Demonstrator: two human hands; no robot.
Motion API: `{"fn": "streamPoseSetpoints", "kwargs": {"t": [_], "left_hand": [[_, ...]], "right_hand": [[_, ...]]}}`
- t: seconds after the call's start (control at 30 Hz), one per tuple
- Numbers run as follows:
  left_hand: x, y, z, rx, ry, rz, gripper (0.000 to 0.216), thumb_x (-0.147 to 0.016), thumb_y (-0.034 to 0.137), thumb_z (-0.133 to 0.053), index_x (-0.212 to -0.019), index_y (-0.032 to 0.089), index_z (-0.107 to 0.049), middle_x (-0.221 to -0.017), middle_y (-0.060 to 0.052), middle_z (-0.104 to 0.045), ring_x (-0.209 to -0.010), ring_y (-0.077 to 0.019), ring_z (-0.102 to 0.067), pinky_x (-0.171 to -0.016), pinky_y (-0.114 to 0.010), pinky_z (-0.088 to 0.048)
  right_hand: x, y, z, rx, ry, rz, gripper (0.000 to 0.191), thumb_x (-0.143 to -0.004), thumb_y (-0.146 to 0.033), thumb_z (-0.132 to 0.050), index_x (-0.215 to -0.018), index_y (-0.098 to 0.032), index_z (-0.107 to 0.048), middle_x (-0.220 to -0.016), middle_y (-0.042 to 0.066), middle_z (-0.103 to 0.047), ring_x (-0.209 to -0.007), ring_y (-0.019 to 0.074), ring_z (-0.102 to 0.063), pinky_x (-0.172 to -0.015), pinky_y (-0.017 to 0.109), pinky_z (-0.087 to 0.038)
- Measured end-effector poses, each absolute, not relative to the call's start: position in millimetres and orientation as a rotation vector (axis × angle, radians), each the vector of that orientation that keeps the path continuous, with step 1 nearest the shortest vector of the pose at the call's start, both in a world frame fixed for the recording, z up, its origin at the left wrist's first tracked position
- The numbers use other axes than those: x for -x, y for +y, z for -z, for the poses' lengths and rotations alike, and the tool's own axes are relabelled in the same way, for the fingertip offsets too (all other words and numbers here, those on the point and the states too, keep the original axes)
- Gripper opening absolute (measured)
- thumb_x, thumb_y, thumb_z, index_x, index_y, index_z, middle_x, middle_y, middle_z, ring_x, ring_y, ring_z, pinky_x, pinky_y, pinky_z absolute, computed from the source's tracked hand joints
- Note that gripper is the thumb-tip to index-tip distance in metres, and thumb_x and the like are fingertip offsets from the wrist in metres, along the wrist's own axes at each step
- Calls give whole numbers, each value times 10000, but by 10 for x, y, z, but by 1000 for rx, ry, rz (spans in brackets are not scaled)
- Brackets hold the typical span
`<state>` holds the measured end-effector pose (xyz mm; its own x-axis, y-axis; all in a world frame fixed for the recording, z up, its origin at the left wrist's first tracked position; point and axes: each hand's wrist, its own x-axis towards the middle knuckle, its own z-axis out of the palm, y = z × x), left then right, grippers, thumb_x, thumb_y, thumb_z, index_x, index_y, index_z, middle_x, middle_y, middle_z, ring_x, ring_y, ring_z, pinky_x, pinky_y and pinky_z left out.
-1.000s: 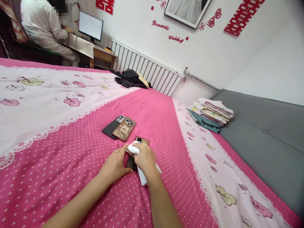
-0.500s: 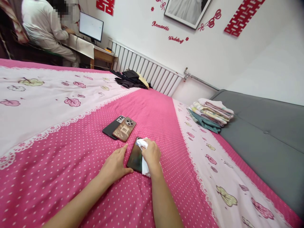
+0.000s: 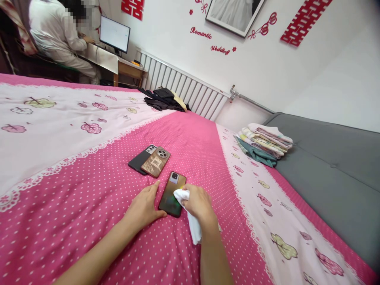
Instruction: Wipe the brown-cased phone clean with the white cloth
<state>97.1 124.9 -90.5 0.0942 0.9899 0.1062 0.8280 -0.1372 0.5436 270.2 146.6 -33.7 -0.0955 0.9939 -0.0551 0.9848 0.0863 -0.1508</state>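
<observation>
A dark green-brown phone [image 3: 171,192] lies back up on the pink dotted bedspread [image 3: 89,206]. My left hand [image 3: 144,208] rests flat beside its left edge, fingers stretched out, touching the phone's side. My right hand [image 3: 198,204] is closed on a white cloth [image 3: 190,221], whose bunched end presses on the phone's lower right part. Two more phones lie just beyond: a brown one [image 3: 155,161] overlapping a black one [image 3: 141,158].
A stack of folded towels [image 3: 264,143] sits at the bed's right edge by a grey sofa [image 3: 329,174]. Dark clothes [image 3: 162,99] lie at the far end near a radiator [image 3: 190,89]. Another person [image 3: 56,33] sits at a desk with a monitor [image 3: 114,33].
My right hand has drawn the cloth down and to the right along the phone, from its top end to its lower right. The phone's camera end is uncovered. My left hand stays put.
</observation>
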Motion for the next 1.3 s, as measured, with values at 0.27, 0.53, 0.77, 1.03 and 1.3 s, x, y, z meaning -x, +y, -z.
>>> {"fn": "streamPoseSetpoints", "kwargs": {"t": [0.27,0.53,0.77,1.03,1.3], "left_hand": [[-982,1241,878,-2003,1788,-708,834,-576,305,-704,-1317,134,-361,-1308,-175,-482,-1218,-321,-438,-1004,-427,-369],[-966,1260,943,-2031,1757,-779,796,-591,299,-674,-1305,125,-370,-1290,-175,-499,-1193,-322,-465,-990,-433,-384],[-972,1261,929,-2037,1754,-728,827,-596,244,-703,-1322,75,-342,-1309,-190,-475,-1203,-291,-453,-1011,-390,-361],[-974,1253,879,-2046,1789,-630,864,-626,309,-693,-1354,69,-294,-1353,-187,-429,-1237,-309,-413,-1019,-407,-349],[-975,1248,882,-2049,1808,-598,874,-635,330,-684,-1359,45,-285,-1360,-195,-417,-1249,-301,-399,-1031,-387,-337]], "right_hand": [[-2574,1252,211,1907,-2446,-280,289,-695,-293,-610,-981,-312,-640,-921,21,-680,-860,200,-611,-649,262,-344],[-2381,1271,346,1710,-2441,-296,262,-717,-310,-600,-974,-350,-634,-921,-3,-646,-862,188,-596,-663,254,-353],[-2309,1463,494,1760,-2226,-291,301,-775,-335,-571,-1073,-367,-603,-1006,11,-620,-900,184,-586,-712,262,-381],[-2438,1712,605,1839,-2068,-224,320,-785,-309,-573,-1100,-360,-584,-1033,16,-616,-938,186,-584,-756,266,-393],[-2552,1727,569,1984,-2005,-202,317,-774,-277,-567,-1083,-340,-598,-1007,30,-648,-928,200,-595,-734,275,-388]]}}
